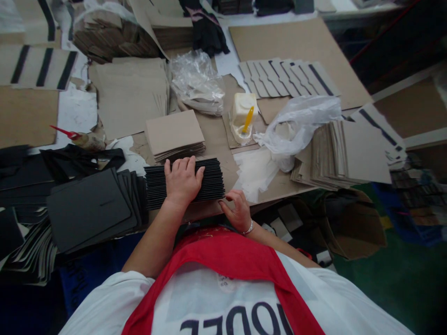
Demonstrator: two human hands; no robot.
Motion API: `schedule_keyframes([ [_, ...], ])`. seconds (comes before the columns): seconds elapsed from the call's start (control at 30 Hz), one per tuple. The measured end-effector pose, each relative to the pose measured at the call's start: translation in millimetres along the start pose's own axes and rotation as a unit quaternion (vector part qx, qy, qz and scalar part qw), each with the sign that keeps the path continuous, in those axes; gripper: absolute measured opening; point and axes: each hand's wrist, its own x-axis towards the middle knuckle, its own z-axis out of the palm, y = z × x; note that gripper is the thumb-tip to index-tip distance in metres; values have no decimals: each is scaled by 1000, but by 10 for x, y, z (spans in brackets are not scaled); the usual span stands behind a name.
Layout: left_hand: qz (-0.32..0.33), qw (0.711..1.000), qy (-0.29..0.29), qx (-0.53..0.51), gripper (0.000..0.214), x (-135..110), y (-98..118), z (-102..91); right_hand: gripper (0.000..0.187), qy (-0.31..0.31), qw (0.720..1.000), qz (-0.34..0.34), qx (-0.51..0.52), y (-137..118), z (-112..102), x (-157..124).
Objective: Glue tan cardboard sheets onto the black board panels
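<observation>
Below both hands [183,179], the shirt [209,298] shows "ODE" (upside down).

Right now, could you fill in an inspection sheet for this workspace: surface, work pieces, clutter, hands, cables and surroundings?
Surface: brown tabletop, partly covered by paper and card.
Work pieces: black stack of thin pieces near the table edge; brown card stack just beyond it.
Clutter: clear plastic bag; yellow-handled tool in a white container.
Hands: left hand lies on the black stack; right hand is at its near right corner, contact unclear.
Cables: nothing seen.
Surroundings: cardboard box and green floor at right.
</observation>
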Motion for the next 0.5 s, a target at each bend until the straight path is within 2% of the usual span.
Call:
schedule_keyframes([
  [0.27,0,1000,1,-12,51,0,-17,22,23,31,999,25,-15,-20,20,7],
  [0.5,-5,1000,-17,-26,52,8,-6,4,26,23,999,24,18,-14,29,31],
])
